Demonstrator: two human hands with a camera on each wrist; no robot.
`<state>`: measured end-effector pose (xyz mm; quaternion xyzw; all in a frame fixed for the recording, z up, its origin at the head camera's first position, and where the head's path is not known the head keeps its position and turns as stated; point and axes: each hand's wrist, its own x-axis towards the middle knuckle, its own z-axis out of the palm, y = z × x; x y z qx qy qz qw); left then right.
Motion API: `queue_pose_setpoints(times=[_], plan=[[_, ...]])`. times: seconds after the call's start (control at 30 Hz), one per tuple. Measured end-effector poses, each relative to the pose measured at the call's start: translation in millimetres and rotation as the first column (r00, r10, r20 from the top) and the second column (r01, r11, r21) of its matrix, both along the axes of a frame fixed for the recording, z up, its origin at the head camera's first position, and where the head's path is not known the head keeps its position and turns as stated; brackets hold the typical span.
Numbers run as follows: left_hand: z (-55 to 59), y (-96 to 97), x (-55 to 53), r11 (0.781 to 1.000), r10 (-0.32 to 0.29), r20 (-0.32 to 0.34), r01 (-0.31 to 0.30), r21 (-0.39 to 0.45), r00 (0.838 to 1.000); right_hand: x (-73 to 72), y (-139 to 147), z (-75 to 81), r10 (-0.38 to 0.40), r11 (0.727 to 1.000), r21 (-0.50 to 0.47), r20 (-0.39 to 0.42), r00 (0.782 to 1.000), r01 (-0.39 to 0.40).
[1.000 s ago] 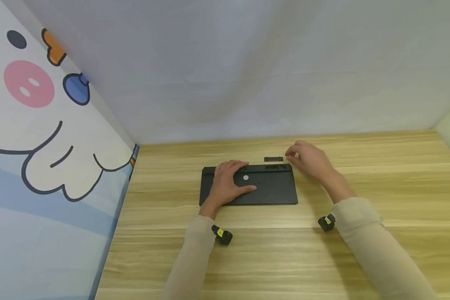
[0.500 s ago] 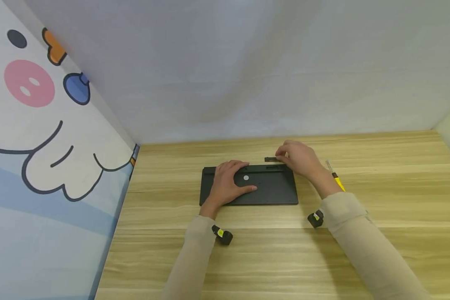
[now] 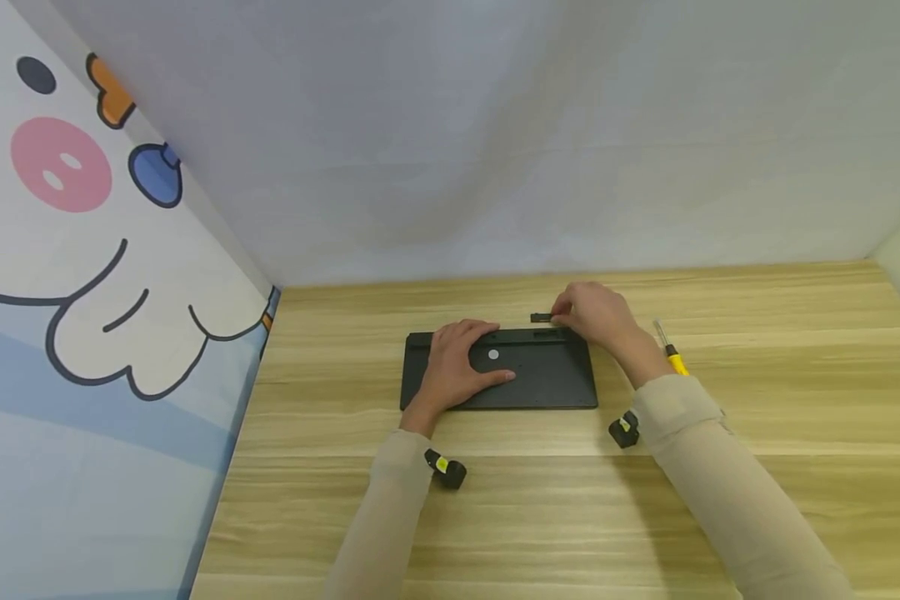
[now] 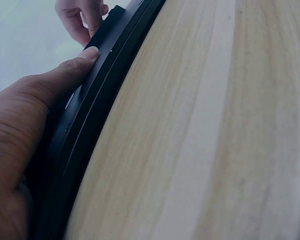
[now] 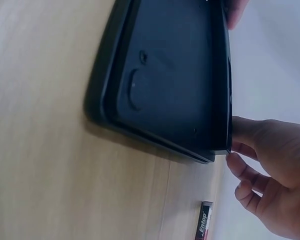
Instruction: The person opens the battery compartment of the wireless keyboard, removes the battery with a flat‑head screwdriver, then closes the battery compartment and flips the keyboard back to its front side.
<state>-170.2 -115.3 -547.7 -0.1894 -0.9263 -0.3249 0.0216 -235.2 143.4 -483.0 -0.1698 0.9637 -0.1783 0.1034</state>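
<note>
A black keyboard [image 3: 547,379] lies upside down on the table, its long narrow battery slot [image 3: 547,335] near the far right corner. My left hand [image 3: 453,367] rests flat over its left half, thumb stretched along the underside. Just behind the far edge is a small black battery cover [image 3: 540,317]. Thumb and fingers of my right hand [image 3: 596,317] pinch the cover's right end, hiding that part. In the right wrist view my right hand [image 5: 282,170] is beside the keyboard's corner, and the cover is hidden there.
A screwdriver [image 3: 673,357] with a yellow handle lies right of the keyboard, partly under my right forearm. The right wrist view shows a battery [image 5: 204,220] lettered "Entop" on the wooden table [image 3: 540,517]. A pale wall [image 3: 532,167] rises behind the table.
My right hand has moved left from beside the battery cover onto its right end. The screwdriver has come into view as the forearm shifted. My left hand has stayed on the keyboard.
</note>
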Motion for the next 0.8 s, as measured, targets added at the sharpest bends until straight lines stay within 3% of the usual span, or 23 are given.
queue_pose_setpoints(times=[0.23, 0.8], plan=[[1.5, -0.3, -0.7, 1.000, -0.001, -0.005, 0.001, 0.002, 1.000, -3.2, 0, -3.0, -0.014, 1.000, -0.014, 0.003, 1.000, 0.014], [1.3, 0.8, -0.3, 1.000, 0.005, 0.002, -0.005, 0.007, 1.000, 8.9, 5, -7.8, 0.026, 0.999, -0.014, -0.148, 0.989, -0.029]])
